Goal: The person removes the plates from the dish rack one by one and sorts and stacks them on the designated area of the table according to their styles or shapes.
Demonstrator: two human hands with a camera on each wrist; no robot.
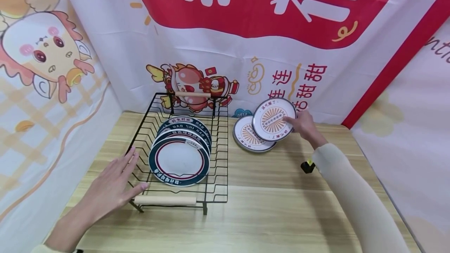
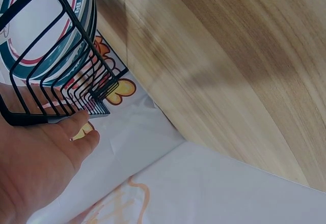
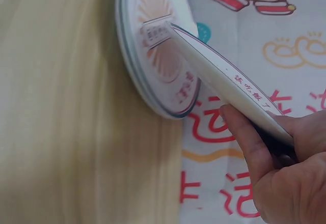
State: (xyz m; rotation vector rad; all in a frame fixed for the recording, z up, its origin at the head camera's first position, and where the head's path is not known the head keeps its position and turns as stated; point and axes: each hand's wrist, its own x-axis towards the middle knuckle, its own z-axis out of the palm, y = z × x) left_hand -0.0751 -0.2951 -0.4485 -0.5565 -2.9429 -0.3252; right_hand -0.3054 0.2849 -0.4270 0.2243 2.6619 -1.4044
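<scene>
My right hand (image 1: 305,127) pinches a small white plate (image 1: 268,118) by its right edge, thumb on the patterned face and fingers beneath. The plate is tilted above a stack of matching plates (image 1: 242,136) on the table; the right wrist view shows the held plate (image 3: 229,81) edge-on, raised off the stack (image 3: 158,81). My left hand (image 1: 114,182) lies with extended fingers against the left side of a black wire dish rack (image 1: 219,159). Several teal-rimmed plates (image 1: 179,161) stand in the rack, leaning back one behind another. In the left wrist view, fingers (image 2: 86,142) touch the rack's wires.
The rack has wooden handles at the front (image 1: 165,200) and back (image 1: 192,94). A small black object with a yellow part (image 1: 308,166) lies on the wooden table (image 1: 274,210) below the right forearm. Printed cloth (image 1: 242,42) hangs behind the table and along both sides.
</scene>
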